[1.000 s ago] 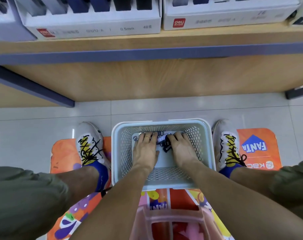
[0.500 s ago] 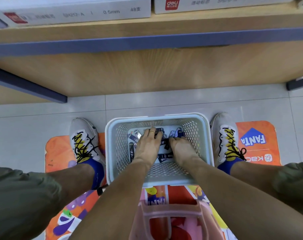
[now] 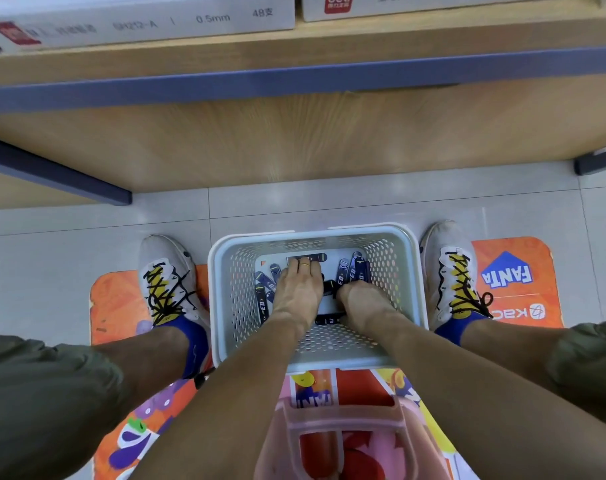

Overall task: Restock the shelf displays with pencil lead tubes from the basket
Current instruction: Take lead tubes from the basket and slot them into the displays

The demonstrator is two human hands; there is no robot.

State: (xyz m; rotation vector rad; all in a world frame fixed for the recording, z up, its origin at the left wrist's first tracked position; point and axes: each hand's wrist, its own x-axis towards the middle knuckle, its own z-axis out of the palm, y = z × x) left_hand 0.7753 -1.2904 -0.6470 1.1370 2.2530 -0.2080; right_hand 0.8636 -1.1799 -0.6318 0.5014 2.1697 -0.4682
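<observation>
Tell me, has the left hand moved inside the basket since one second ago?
Yes. The left hand has reached toward the far wall of the basket; its fingertips now lie nearer that wall, over the pencil lead tubes.

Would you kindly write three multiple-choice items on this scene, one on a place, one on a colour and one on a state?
1. Where does the basket stand?
A. on the shelf
B. on the floor between the shoes
C. on a lap

2. What colour are the socks?
A. blue
B. red
C. white

3. Where are the two hands?
A. both down in the basket among the tubes
B. both at the shelf
C. one on a knee

Answers: 1 B, a shoe flanks each side. 2 A, blue shows above both shoes. 3 A, the left hand and right hand lie on the tubes.
</observation>
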